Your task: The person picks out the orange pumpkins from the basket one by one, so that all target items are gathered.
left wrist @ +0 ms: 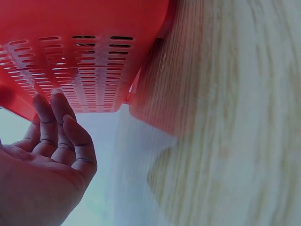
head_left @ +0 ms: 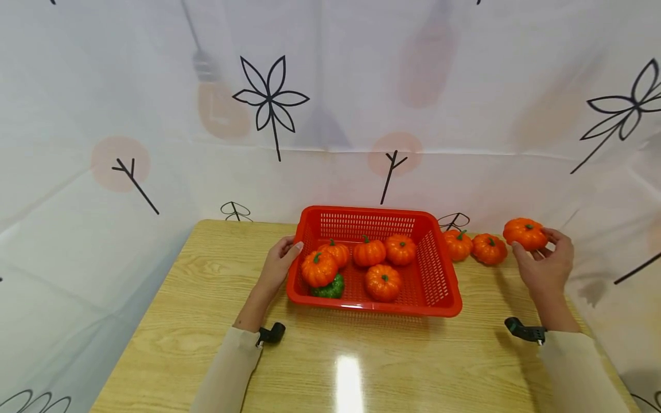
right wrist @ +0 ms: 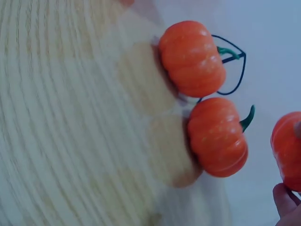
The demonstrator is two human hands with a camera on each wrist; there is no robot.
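Note:
My left hand (head_left: 280, 263) holds the left rim of a red plastic basket (head_left: 436, 310), thumb on top and fingers against the slotted outer wall, as the left wrist view shows. Several small orange pumpkins (head_left: 383, 283) lie inside the basket, and a green pumpkin (head_left: 330, 287) sits partly hidden under one of them at the front left. On the right, my right hand (head_left: 548, 265) grips another orange pumpkin (head_left: 524, 233) above the table's back right. Two more orange pumpkins, one nearer the basket (head_left: 457, 245) and one beside it (head_left: 489, 249), lie between basket and hand.
A wood-grain table (head_left: 413, 367) carries the basket and pumpkins. Behind and at both sides of it hangs a pale cloth (head_left: 330, 103) printed with flowers and twigs. The two loose pumpkins are close to the table's back edge.

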